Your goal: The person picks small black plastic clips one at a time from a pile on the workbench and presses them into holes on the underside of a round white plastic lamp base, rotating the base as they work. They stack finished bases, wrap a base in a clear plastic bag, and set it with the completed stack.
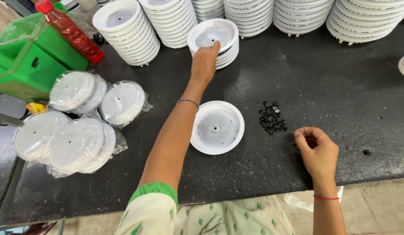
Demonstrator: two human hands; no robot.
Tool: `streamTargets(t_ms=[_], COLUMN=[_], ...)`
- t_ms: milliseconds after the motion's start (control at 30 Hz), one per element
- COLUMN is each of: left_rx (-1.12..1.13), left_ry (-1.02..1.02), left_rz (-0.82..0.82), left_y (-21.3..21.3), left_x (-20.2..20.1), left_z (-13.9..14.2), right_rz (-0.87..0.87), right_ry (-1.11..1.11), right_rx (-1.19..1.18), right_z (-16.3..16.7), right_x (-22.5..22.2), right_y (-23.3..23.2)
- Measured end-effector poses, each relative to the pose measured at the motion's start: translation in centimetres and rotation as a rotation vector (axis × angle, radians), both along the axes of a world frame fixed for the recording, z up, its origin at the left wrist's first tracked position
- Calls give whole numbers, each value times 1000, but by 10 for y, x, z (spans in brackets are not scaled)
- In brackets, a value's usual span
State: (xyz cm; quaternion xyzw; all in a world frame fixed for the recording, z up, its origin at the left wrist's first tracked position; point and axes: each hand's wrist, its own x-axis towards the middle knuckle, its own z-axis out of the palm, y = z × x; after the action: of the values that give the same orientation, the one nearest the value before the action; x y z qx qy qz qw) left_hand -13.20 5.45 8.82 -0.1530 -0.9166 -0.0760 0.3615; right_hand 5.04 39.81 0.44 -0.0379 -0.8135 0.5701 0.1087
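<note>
My left hand (205, 61) reaches far forward, its fingers on the rim of the top white round plastic disc of a short stack (214, 41). A single white disc (217, 127) with a small centre hole lies open side up near me, just right of my left forearm. To its right sits a small heap of tiny black parts (271, 117). My right hand (317, 150) rests on the black table (332, 87) below that heap, its fingers curled together; whether it pinches a black part I cannot tell.
Tall stacks of white discs (297, 15) line the table's far edge. Several discs wrapped in clear plastic (75, 126) lie at the left. A green container (25, 61) and a red bottle (71, 31) stand at the far left. The table's front edge runs just before me.
</note>
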Motion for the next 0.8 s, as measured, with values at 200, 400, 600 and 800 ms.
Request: streamTargets(t_ms=[200, 400, 600, 800], left_rx=[19, -48, -63, -1], left_ry=[31, 12, 13, -39], left_rz=[42, 101, 94, 3], left_y=[14, 22, 14, 9], left_x=[0, -9, -4, 6], left_z=[-1, -5, -6, -4], right_rz=[-6, -2, 5, 5], right_ry=[-13, -9, -20, -17], right_rx=[39, 25, 35, 44], right_z=[3, 1, 4, 3], right_x=[0, 0, 0, 0], right_y=[-2, -1, -3, -3])
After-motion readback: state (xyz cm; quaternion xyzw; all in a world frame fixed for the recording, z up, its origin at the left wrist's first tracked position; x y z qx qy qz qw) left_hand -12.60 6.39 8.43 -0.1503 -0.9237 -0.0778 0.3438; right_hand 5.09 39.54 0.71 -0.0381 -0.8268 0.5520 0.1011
